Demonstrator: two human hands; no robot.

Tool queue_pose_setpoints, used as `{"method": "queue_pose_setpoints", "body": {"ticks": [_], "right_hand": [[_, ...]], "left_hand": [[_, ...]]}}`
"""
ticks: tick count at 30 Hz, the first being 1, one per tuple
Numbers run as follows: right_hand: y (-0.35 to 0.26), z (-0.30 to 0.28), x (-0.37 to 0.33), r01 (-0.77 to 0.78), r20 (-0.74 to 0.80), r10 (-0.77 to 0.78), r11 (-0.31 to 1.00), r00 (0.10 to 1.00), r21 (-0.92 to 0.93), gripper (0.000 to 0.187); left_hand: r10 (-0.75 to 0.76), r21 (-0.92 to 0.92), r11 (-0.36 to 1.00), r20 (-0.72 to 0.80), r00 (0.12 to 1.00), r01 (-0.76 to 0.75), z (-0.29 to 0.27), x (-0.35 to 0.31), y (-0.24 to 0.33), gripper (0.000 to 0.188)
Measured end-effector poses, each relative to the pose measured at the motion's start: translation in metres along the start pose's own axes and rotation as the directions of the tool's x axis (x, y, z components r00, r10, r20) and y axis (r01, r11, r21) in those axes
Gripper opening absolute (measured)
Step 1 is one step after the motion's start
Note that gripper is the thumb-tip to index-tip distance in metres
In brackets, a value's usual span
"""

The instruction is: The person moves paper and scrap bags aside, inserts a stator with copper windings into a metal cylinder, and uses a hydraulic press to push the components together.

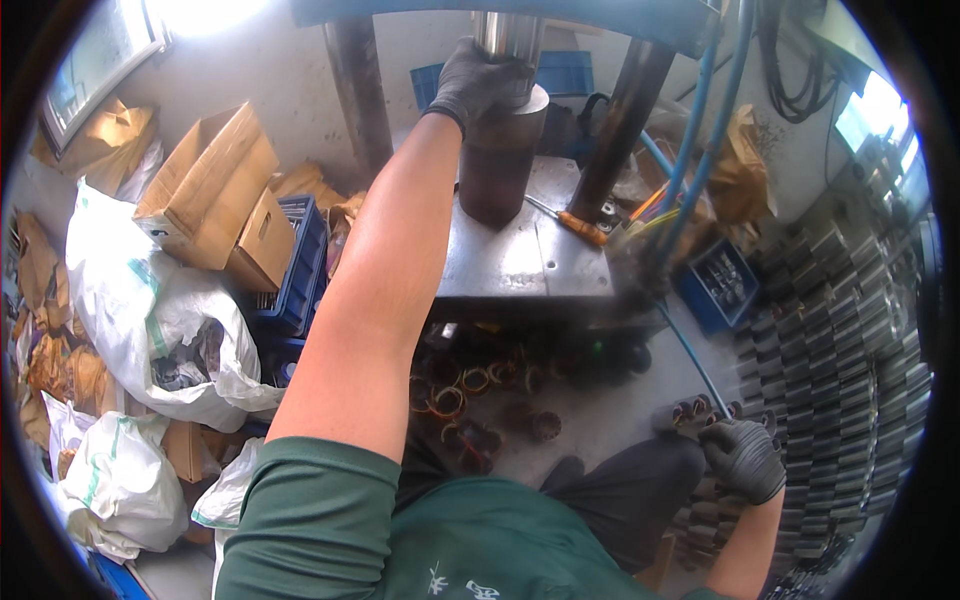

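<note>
While left hand (480,82) gripped cylinder (510,36) at top edge of block (495,165), right hand (742,458) had fingers closed on rod (692,352); accidental rod pull likely risked pinched fingers.

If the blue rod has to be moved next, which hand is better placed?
Probably the right: the right hand is curled at the lower end of the blue rod, while the left hand is up at the shiny metal cylinder.
</note>
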State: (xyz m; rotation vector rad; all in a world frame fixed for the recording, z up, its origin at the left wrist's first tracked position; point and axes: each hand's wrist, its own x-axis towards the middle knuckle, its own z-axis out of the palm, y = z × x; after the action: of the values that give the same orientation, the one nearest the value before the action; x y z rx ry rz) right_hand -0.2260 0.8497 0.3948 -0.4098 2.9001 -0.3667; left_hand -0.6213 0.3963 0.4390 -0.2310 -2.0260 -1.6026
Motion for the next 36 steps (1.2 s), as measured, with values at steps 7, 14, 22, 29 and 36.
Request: {"method": "queue_pose_setpoints", "body": {"ticks": [7,14,22,29,36], "right_hand": [[-0.006,-0.007,0.001,-0.103,0.047,0.097,0.983,0.994,0.149,0.022],[0.000,-0.010,0.003,-0.060,-0.074,0.071,0.989,0.995,0.138,0.023],[0.008,-0.006,0.001,-0.047,-0.059,0.062,0.972,0.996,0.230,0.025],[0.003,-0.008,0.007,-0.052,-0.175,0.108,0.953,0.979,0.297,0.025],[0.009,-0.028,0.039,0.067,-0.571,-0.034,0.997,0.820,0.038,0.016]], "left_hand": [[0.032,-0.086,0.996,0.013,0.999,-0.031,0.000,0.003,-0.008,0.066],[0.002,-0.028,1.000,-0.002,1.000,-0.002,0.000,0.004,-0.006,0.071],[-0.022,0.059,0.998,0.035,0.999,0.020,-0.005,0.006,-0.003,0.068],[-0.032,0.011,0.999,0.129,0.991,0.031,-0.011,0.003,0.001,0.069],[-0.023,0.137,0.990,-0.022,1.000,0.026,0.000,0.001,0.011,0.093]]}}
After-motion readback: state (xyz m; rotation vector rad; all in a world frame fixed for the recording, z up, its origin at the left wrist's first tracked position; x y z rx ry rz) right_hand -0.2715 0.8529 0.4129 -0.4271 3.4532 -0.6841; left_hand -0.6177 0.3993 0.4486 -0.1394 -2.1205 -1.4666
